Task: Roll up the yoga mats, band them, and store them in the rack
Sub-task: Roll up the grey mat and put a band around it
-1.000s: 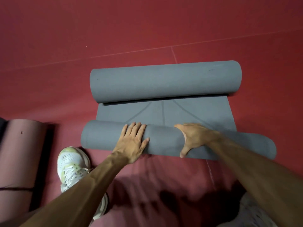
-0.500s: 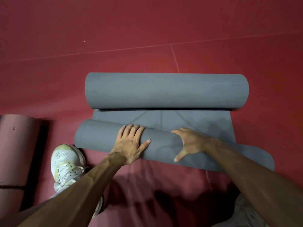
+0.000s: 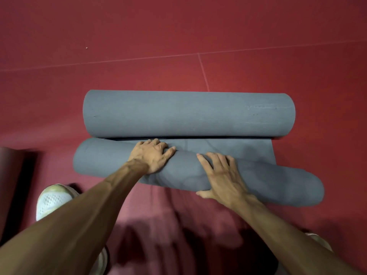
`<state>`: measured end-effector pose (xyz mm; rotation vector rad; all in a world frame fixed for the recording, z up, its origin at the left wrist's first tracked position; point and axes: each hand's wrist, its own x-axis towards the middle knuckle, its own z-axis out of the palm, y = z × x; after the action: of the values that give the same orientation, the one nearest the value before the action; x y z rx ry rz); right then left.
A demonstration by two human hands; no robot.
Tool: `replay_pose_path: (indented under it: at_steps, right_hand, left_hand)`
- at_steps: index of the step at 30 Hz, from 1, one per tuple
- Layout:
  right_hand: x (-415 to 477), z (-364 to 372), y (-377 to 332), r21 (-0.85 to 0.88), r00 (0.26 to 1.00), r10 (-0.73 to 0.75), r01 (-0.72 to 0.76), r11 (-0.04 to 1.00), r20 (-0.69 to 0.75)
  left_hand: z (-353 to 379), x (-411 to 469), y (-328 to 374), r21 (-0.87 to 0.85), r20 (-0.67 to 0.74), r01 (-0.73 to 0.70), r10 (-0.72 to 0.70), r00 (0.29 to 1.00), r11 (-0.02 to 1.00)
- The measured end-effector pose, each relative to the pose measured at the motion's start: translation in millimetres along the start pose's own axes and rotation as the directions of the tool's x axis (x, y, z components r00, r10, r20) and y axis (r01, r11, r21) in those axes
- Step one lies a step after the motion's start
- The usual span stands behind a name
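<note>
A grey yoga mat point(image 3: 188, 114) lies on the red floor, rolled from both ends. Its far roll is thick and straight. The near roll point(image 3: 103, 157) is slanted, its right end lying closer to me. Only a thin strip of flat mat point(image 3: 248, 147) shows between the two rolls, mostly at the right. My left hand point(image 3: 154, 155) lies over the top of the near roll with its fingers curled over the far side. My right hand point(image 3: 220, 173) presses flat on the roll, fingers spread, thumb at the near edge.
A rolled pinkish-brown mat point(image 3: 10, 185) lies at the left edge. My white shoe point(image 3: 52, 201) stands near it, and part of the other shoe point(image 3: 319, 241) shows at the lower right. Red floor point(image 3: 178, 36) with thin seam lines stretches beyond the mat.
The near roll has moved forward under both hands and now nearly meets the far roll. The flat strip between them has shrunk. My right hand has flattened on top.
</note>
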<state>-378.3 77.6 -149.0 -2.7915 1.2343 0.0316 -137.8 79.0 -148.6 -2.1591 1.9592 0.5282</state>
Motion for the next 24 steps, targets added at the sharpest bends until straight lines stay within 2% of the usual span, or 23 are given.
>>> replay_pose_path:
  at_steps: [7,12,19,24]
  right_hand:
    - [10.5,12.8,-4.0,-0.041,0.995,0.09,-0.088,0.995,0.05]
    - [26.9,3.9,9.4,-0.047,0.995,0.054,-0.05,0.998,0.081]
    - [42.5,-23.1,27.6,0.047,0.957,-0.029,0.016,0.999,0.288]
    - [36.1,-26.0,29.4,0.102,0.892,-0.072,0.029,0.994,0.447]
  left_hand:
    - [-11.2,24.1,-0.5,-0.14,0.011,0.063,-0.062,0.998,0.988]
    - [-6.1,23.6,-6.1,-0.09,-0.073,0.034,-0.041,0.997,0.995]
    - [-12.4,-16.8,-10.8,0.0,-0.155,0.012,-0.011,0.988,1.0]
    - [-3.5,-47.0,-0.4,0.03,-0.089,0.091,-0.088,0.992,0.995]
